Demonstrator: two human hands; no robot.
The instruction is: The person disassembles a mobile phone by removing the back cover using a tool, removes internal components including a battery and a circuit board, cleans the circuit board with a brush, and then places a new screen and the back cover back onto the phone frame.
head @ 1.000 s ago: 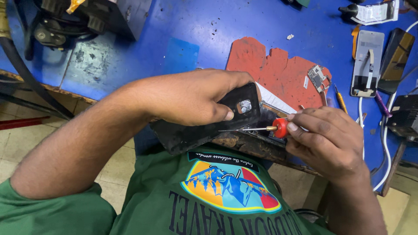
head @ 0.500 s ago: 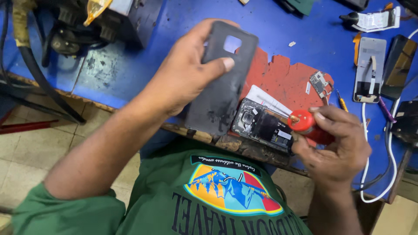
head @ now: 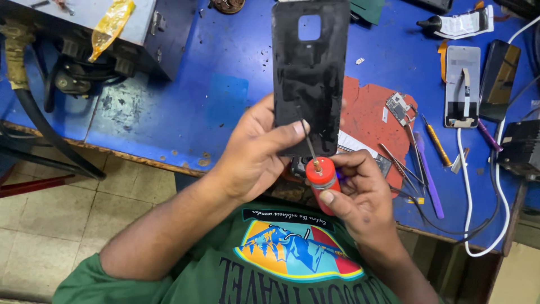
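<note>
In the centre of the frame the left hand (head: 253, 155) held a black phone back cover (head: 310, 73) upright by its lower edge, thumb pressed across the dark inner face, the camera cut-out near the top of the frame. The cover stood above the blue workbench (head: 185, 107), lifted clear of it.

Just below, the right hand (head: 360, 194) was wrapped firmly around a small red bottle (head: 323, 183) with a thin metal needle tip; the needle touched the cover's lower part beside the left thumb. What the bottle contained could not be seen.

Behind the hands lay a red mat (head: 374, 121) with a small circuit board (head: 399, 107) on it. At right were tweezers (head: 396, 163), a purple pry tool (head: 428, 180), a yellow-handled tool (head: 436, 141) and a white cable (head: 478, 197). A grey metal box (head: 152, 31) stood at the upper left.
</note>
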